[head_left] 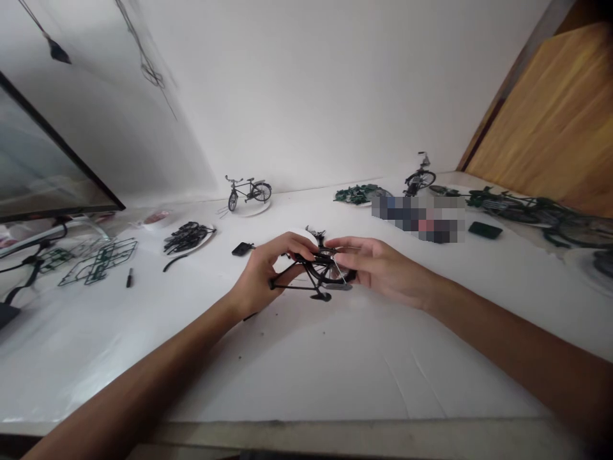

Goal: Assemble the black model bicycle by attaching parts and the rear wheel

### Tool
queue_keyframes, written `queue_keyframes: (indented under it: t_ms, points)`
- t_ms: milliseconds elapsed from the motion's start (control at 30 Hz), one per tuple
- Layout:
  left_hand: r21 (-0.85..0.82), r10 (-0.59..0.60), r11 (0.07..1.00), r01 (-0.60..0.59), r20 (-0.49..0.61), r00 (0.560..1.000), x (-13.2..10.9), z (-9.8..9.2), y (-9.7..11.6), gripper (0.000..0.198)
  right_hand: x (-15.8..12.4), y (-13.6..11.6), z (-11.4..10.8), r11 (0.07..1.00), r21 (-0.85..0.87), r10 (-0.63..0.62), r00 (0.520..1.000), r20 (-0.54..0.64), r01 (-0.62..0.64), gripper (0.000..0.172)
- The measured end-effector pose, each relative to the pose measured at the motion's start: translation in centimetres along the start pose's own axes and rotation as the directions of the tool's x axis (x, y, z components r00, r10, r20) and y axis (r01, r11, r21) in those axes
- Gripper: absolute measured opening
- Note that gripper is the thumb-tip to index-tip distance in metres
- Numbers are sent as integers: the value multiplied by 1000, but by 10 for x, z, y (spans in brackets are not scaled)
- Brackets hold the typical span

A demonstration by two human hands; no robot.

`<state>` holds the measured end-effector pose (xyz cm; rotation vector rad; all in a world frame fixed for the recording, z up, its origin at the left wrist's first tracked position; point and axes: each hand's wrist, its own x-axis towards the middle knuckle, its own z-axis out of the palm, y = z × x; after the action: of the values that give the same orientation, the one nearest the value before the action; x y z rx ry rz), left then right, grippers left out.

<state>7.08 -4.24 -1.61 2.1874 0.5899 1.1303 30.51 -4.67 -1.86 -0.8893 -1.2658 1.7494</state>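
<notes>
Held above the white table is a black model bicycle frame (306, 287) with one spoked wheel (335, 273) at its right end. My left hand (268, 262) grips the frame on the left, thumb and fingers closed round it. Around the wheel end, my right hand (378, 265) pinches with its fingers closed; a thin silvery strut (341, 271) shows by its fingertips. A pedal (320, 296) hangs below the frame. Behind the hands lies a white plate (299, 234), partly hidden, with small dark parts at its edge.
Two finished-looking model bicycles, one at back left (249, 191) and one at back right (419, 176), stand near the wall. Plates hold black parts (188, 237) and green parts (359, 193). Green sprue frames (103, 262) and a small screwdriver (129, 277) lie left, beside a monitor (43, 153).
</notes>
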Motion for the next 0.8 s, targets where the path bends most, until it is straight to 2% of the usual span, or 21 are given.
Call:
queue_keyframes:
  t_ms: [167,233,400,567,800]
  points:
    - [58,56,997,-58,36,998,0,1,1,19,-1,0,0,998,-51,33,999,2,-33,35]
    - [55,37,998,-39,32,999,0,1,1,23,-1,0,0,999,-38,32,999,-9,-32,33]
    - [-110,-152,982,154,31,988,0,-2,-2,22,-1,1,-3,1000,3,28,999,-41,-28,33]
    - [-273,-369,890,366,42,928,4,-3,-2,21,-1,0,-3,999,-45,27,998,-48,-29,35]
    - [-41,-535,839,542,118,837,3,-2,2,49,-3,-1,-1,983,-179,-40,999,-34,33,37]
